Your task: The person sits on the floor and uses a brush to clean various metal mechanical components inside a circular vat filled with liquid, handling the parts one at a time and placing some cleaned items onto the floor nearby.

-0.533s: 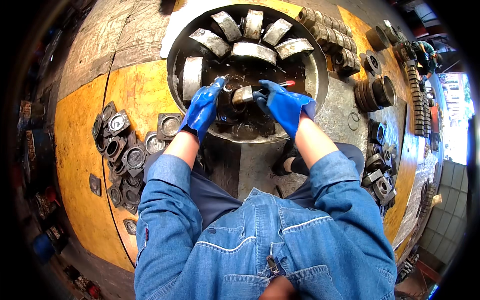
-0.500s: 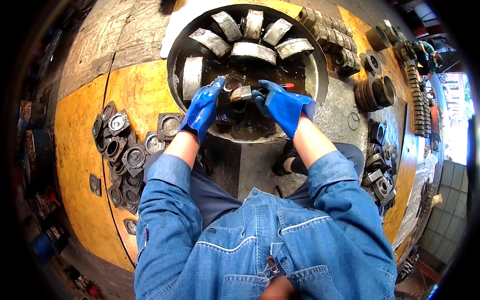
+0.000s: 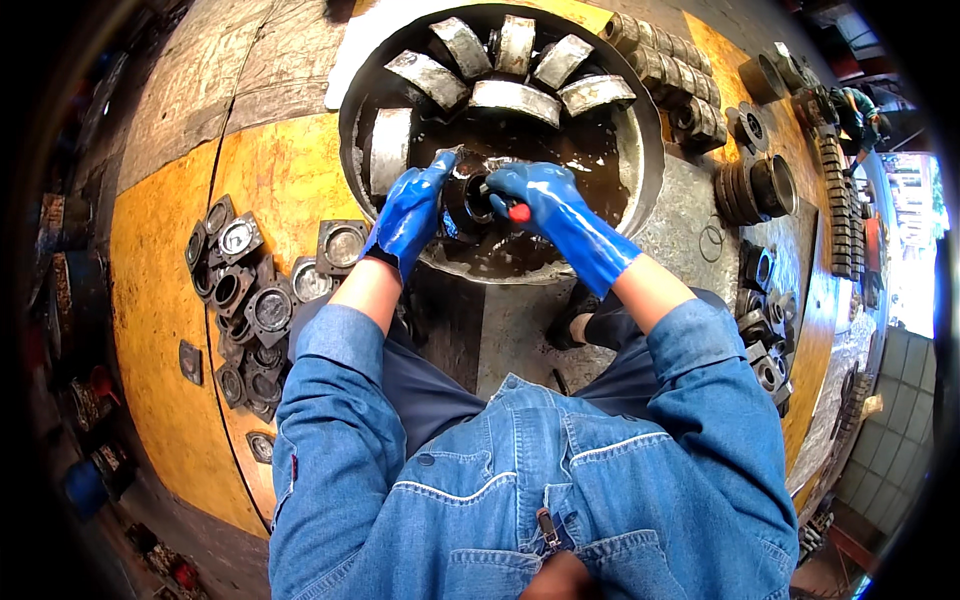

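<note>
Both hands wear blue rubber gloves and meet over a round metal basin [image 3: 648, 160] of dark oily liquid. My left hand [image 3: 412, 212] grips a dark ring-shaped metal part [image 3: 464, 197] by its left side and holds it just above the liquid. My right hand [image 3: 545, 203] closes on a small tool with a red handle [image 3: 519, 212] and presses its tip against the part's right face. Several grey curved metal blocks [image 3: 515, 99] lean in a fan around the basin's far wall.
A heap of square metal housings with round bores [image 3: 245, 300] lies on the yellow board at my left. Cylindrical rings and sleeves [image 3: 752, 187] stand at the right, with a row of them [image 3: 660, 55] behind the basin. More small parts [image 3: 762, 340] crowd the right edge.
Both hands have stayed over the basin. The red-handled tool now shows in my right hand, pressed to the part, and the part has turned slightly in my left hand.
</note>
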Motion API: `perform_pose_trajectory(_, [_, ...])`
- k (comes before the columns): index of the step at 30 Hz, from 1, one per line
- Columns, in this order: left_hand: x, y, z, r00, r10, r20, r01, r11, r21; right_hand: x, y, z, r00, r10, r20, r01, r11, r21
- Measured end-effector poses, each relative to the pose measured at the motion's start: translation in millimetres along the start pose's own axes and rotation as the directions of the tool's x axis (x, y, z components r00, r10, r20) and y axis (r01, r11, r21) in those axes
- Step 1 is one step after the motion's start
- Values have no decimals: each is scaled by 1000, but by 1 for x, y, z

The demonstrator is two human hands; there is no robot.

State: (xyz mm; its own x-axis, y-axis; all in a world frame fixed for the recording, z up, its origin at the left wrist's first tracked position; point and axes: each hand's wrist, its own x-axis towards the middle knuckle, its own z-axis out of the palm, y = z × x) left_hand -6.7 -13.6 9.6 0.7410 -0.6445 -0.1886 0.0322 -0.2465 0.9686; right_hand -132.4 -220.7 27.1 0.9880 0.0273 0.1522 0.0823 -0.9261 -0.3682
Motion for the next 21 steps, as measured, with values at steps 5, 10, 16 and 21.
perform_pose_trajectory(5, [-4,10,0,999,-50,-6,49,998,-34,-9,-2,-22,978,-165,-124,202,887,416])
perform_pose_trajectory(10, [-10,47,1,960,-276,48,274,961,45,28,-16,-11,867,-498,-23,466,793,391])
perform_pose_trajectory(16, [8,10,6,986,-160,46,148,970,193,37,55,15,952,232,199,-297,549,781])
perform_pose_trajectory(21, [6,-1,-7,981,-195,16,181,938,297,-1,20,4,686,637,353,-572,172,802])
